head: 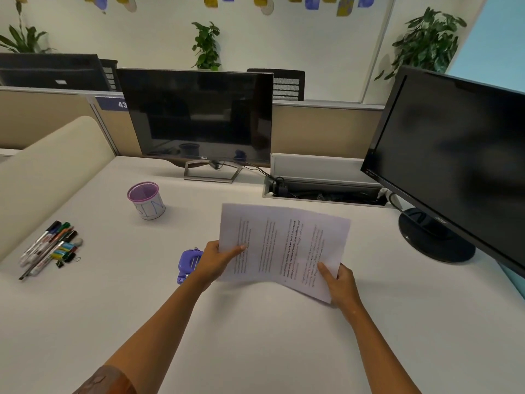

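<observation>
Printed paper sheets [281,245] are held up over the middle of the white desk [255,336], text running sideways. My left hand [217,261] pinches their left edge, thumb on top. My right hand [339,282] grips the lower right corner, thumb on the page. A purple stapler [188,265] lies on the desk just left of my left hand, partly hidden by it.
A purple mesh pen cup [146,200] stands to the left. Several markers and binder clips [51,247] lie at the far left. A Dell monitor [199,118] stands behind, a black monitor [454,155] at the right, an open cable tray [324,189] between them.
</observation>
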`<state>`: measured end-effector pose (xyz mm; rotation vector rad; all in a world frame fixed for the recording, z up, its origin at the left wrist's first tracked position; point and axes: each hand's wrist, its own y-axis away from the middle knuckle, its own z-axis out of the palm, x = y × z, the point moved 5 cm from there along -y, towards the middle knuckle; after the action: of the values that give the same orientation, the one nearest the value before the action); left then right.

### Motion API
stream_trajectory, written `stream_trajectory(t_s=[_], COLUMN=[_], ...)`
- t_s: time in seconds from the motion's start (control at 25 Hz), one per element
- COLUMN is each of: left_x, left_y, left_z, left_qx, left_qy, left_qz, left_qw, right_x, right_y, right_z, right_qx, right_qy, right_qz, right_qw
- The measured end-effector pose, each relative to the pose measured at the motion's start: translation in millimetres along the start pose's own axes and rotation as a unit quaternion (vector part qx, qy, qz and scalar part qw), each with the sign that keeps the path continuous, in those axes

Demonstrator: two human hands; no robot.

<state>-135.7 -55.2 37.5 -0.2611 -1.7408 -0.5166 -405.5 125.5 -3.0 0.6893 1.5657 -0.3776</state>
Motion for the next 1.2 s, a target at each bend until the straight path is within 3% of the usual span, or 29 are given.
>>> stream_trajectory(t_s=[0.28, 0.48, 0.56, 0.68, 0.76, 0.88, 0.96, 1.2], left_x=[9, 2, -11, -38, -48, -55, -59, -63], left_y=[-4, -4, 0, 13, 13, 8, 6, 3], left_z=[3, 32, 52, 80, 92, 103, 106, 106], left_qx=[-0.038, -0.051, -0.067, -0.104, -0.125, -0.166, -0.181, -0.183], left_qy=[0.009, 0.159, 0.097, -0.114, -0.263, -0.450, -0.494, -0.518], left_qz=[-0.012, -0.057, -0.061, -0.019, 0.026, 0.060, 0.057, 0.046], left_qw=[0.999, 0.984, 0.991, 0.988, 0.956, 0.876, 0.848, 0.834], right_x=[23, 26, 24, 25, 29, 42, 49, 53], right_y=[7, 15, 17, 20, 23, 31, 38, 50], right_z=[-2, -15, -18, -23, -29, -42, -52, -75], right_qx=[-0.027, 0.072, 0.105, 0.157, 0.205, 0.302, 0.361, 0.435], right_qy=[-0.116, -0.255, -0.277, -0.300, -0.316, -0.312, -0.288, -0.225], right_qz=[0.115, 0.157, 0.164, 0.168, 0.175, 0.213, 0.232, 0.248], right_qw=[0.986, 0.951, 0.941, 0.926, 0.910, 0.875, 0.856, 0.836])
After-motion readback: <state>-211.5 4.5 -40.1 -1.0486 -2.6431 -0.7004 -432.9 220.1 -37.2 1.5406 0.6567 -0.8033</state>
